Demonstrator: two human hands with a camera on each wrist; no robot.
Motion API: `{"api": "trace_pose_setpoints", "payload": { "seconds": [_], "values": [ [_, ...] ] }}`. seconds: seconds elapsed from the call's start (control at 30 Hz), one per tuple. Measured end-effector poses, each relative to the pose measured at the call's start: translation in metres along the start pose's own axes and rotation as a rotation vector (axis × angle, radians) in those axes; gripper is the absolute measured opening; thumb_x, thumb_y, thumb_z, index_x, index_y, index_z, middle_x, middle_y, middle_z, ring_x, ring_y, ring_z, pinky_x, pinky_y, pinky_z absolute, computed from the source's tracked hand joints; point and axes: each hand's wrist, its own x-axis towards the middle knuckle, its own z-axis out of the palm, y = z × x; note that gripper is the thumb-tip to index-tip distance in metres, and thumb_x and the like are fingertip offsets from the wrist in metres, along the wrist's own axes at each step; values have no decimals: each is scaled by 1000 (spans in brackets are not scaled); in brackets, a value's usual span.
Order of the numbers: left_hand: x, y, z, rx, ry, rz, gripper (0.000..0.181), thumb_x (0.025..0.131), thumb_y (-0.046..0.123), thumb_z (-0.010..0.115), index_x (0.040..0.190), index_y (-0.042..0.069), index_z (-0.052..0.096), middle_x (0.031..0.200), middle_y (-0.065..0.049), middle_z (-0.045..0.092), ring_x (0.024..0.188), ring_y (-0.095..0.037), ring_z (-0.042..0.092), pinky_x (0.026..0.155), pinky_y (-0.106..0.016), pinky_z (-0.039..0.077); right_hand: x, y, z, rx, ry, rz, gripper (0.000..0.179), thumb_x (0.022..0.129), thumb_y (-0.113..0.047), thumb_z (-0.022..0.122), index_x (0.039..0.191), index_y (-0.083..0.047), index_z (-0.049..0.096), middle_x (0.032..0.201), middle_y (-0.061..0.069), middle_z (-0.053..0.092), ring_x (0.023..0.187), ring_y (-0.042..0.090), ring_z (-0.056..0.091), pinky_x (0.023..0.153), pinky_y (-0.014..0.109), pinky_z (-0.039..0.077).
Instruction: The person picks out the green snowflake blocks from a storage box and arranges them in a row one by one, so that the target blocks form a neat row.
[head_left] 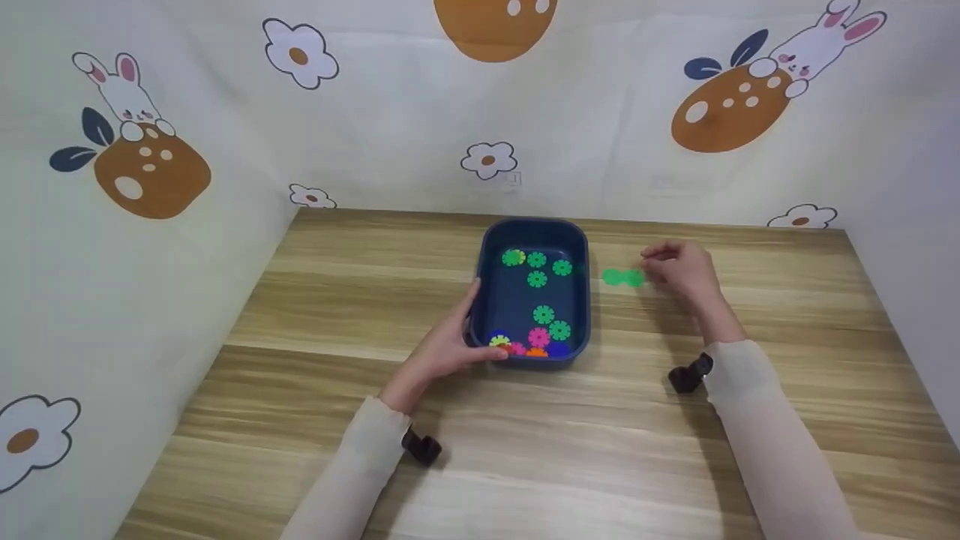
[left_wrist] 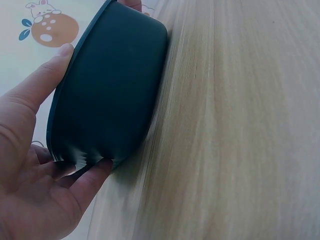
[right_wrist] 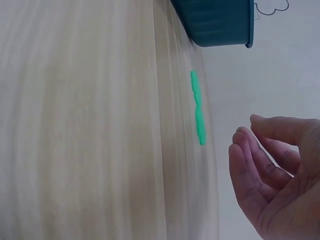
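Observation:
My left hand point(head_left: 442, 346) grips the near left corner of a dark blue plastic box point(head_left: 517, 298), thumb along the front rim and fingers spread on the left side. In the left wrist view the fingertips press the box's outer wall point(left_wrist: 110, 85). Inside lie several green notched discs, with pink, yellow, orange and blue ones bunched along the near end. Two green discs point(head_left: 624, 277) lie side by side, flat on the table right of the box. Just beyond their right end hovers my right hand point(head_left: 684, 274), fingers loosely bent and nothing between them; the right wrist view shows a gap between thumb and fingers.
The wood-grain table point(head_left: 337, 300) carries the box near its back edge. A pale cloth point(head_left: 390, 112) printed with rabbits, oranges and flowers hangs behind and along the sides. Each sleeved wrist wears a small black camera point(head_left: 686, 375).

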Motion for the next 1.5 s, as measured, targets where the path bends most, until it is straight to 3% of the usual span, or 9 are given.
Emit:
{"api": "trace_pose_setpoints", "payload": {
  "seconds": [0.17,0.37,0.5,0.93,1.3,1.5],
  "values": [
    [0,0,0,1,1,-14,115,77,31,87,162,24,9,169,-8,15,155,-30,19,126,-50,19,-1,-3,1,-3,9,-31,28,93,-15,67,114,4,69,90,-6,68,72,-4,59,64,13,51],
    [0,-1,1,7,3,-10,116,77,32,87,162,24,9,169,-7,14,155,-29,18,126,-50,18,-3,-9,4,-7,11,-32,33,95,-20,67,119,2,67,107,10,69,78,-1,60,67,14,51],
    [0,-1,1,7,5,-10,116,77,32,87,162,24,8,169,-6,14,155,-29,18,126,-50,18,-4,-13,7,6,23,-58,33,94,-19,67,119,4,65,109,15,68,77,-3,59,66,12,51],
    [-1,0,0,24,12,-6,117,75,36,88,162,24,10,168,-7,16,154,-30,21,125,-51,20,-9,-25,17,159,16,-120,38,92,-13,71,121,9,60,87,-6,66,72,-5,65,66,14,57],
    [-1,1,0,22,10,9,118,75,36,88,162,23,9,169,-8,15,155,-30,19,126,-51,19,-15,-37,31,200,0,-153,34,92,-13,71,118,7,61,90,-7,66,75,-3,66,69,19,59],
    [-1,-1,0,21,11,12,117,75,36,88,162,23,10,169,-9,14,155,-31,19,125,-52,20,-18,-47,39,200,-6,-190,32,92,-9,71,116,10,61,90,-2,66,72,-2,67,66,18,59]
  ]
}}
